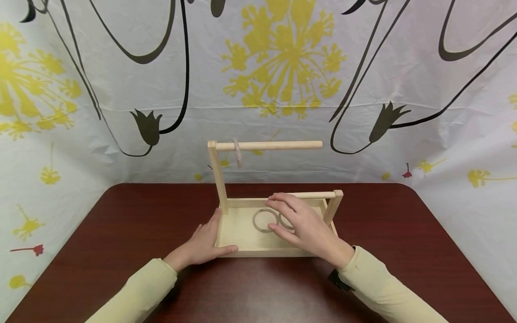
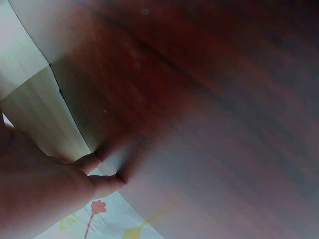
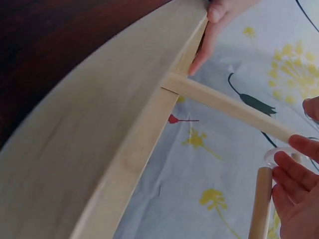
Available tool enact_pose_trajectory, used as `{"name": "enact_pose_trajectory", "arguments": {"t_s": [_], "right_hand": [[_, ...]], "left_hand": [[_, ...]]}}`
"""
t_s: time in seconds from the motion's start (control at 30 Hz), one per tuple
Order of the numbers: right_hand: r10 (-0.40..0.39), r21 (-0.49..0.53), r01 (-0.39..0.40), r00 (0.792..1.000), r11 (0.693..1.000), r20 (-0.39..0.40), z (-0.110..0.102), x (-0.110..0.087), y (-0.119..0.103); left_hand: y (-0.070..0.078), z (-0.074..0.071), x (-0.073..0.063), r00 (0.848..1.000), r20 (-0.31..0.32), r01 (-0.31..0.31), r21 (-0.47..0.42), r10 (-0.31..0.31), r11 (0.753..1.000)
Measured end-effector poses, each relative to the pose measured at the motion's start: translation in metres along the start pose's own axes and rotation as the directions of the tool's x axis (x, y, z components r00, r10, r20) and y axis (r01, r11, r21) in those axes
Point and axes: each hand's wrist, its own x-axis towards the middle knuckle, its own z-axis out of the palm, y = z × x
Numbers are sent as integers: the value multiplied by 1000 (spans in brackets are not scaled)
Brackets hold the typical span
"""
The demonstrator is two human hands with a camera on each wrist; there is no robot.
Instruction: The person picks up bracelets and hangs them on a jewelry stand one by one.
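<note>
A light wooden tray carries two posts, each with a dowel. One pale bangle hangs on the tall upper dowel, near its post. Inside the tray lie two bangles: the left bangle shows whole, while the right bangle is partly covered by my right hand. That hand is over the tray beside the short dowel, fingers extended and thumb apart. My left hand rests at the tray's left front corner, thumb across the front rim, fingers along the outer left side.
The tray stands on a dark red-brown table. Behind and beside the table hangs a white cloth with yellow and dark flower prints. The upper dowel's free end points right; the short dowel sits close to my right fingers.
</note>
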Motion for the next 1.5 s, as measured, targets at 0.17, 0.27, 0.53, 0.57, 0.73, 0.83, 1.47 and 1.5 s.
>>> {"name": "enact_pose_trajectory", "arguments": {"t_s": [0.17, 0.27, 0.53, 0.57, 0.73, 0.83, 1.47, 1.5], "right_hand": [[8, 12, -8, 1000, 1000, -18, 4, -6, -4], [2, 16, -2, 999, 1000, -36, 8, -8, -6], [45, 55, -44, 999, 998, -16, 17, -16, -7], [54, 59, -54, 998, 997, -10, 18, -17, -7], [111, 79, -113, 994, 991, 20, 23, -22, -7], [139, 95, -142, 990, 985, 34, 26, -25, -8], [343, 267, -344, 938, 900, 51, 28, -33, -10], [347, 268, -349, 936, 898, 55, 28, -34, -9]], "left_hand": [[1, 0, -1, 1000, 1, 1, -1, -1, 1000], [0, 0, 0, 1000, 2, 5, 0, -5, 1000], [1, -2, 2, 1000, 17, 10, -6, -10, 1000], [1, -2, 2, 1000, 19, 9, -7, -9, 1000], [2, -2, 1, 1000, 14, 8, -12, -8, 1000], [3, -2, 1, 1000, 12, 9, -19, -9, 1000], [6, -6, -1, 999, -23, 29, 183, -25, 983], [6, -6, -2, 999, -26, 32, 216, -27, 976]]}}
